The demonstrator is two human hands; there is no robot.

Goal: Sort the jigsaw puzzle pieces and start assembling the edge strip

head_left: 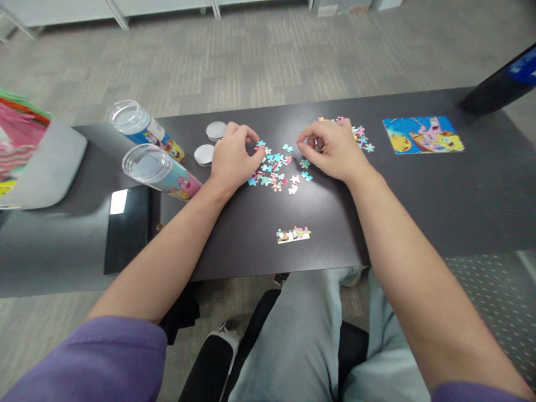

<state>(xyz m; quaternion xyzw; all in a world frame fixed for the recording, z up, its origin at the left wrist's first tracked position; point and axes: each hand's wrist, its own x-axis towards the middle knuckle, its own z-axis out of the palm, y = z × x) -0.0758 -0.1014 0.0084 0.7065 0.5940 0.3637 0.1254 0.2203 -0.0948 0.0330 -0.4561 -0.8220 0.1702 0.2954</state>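
Observation:
My left hand (pixel 235 155) is at the left edge of a loose pile of jigsaw puzzle pieces (pixel 274 166), its thumb and index finger closed around a light-blue puzzle piece (pixel 260 143). On the other side, my right hand (pixel 333 148) hovers low over a second heap of pieces (pixel 360 137), partly hiding it. Its thumb and index fingertips are pinched close together; whether anything is between them is not visible. A single blue piece (pixel 287 148) lies between the hands. Nearer to me rests a joined strip of pieces (pixel 293 235) with a straight lower edge.
Two clear-lidded picture tubes (pixel 161 172) and white round lids (pixel 204 154) stand left of my left hand. A black tablet or phone (pixel 127 231) lies near a white bin (pixel 62 162). On the right are a cartoon picture card (pixel 422 134) and a dark bottle (pixel 498 84).

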